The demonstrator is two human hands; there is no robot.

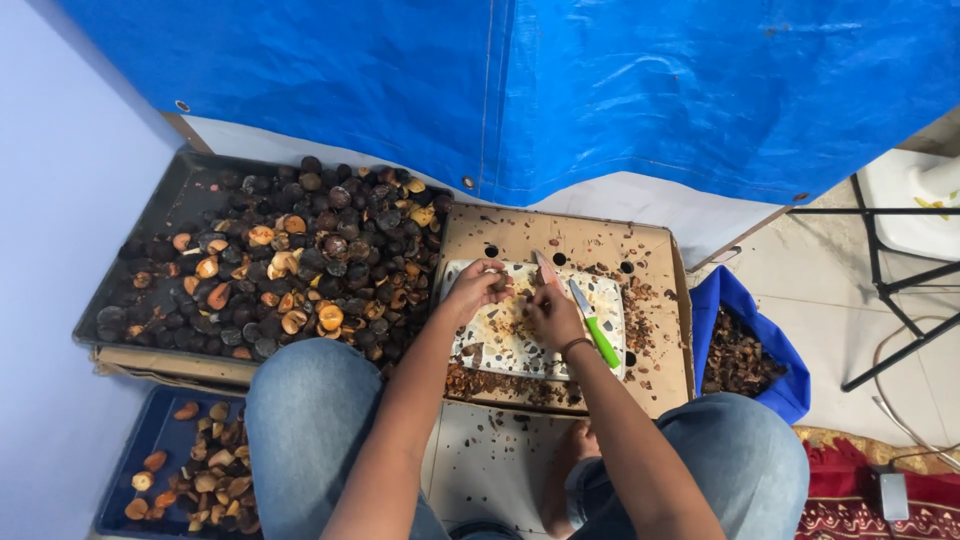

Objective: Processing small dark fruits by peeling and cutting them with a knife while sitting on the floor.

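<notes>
Both hands are closed over a white speckled cutting board [500, 345]: a small dark nut [497, 283] is pinched by the left hand [478, 288], and a short blade [546, 268] is gripped by the right hand [553, 316]. A green-handled knife [594, 325] is laid just right of that hand. The board is bordered by shell scraps on a flat cardboard box [655, 255]; a dark tray of round brown nuts [290, 255] is set at the left.

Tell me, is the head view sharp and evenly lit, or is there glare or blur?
Head view: mostly sharp and softly lit; faint sheen on the blue tarp; wide-angle bending at the edges; the left hand and right hand look slightly soft.
</notes>
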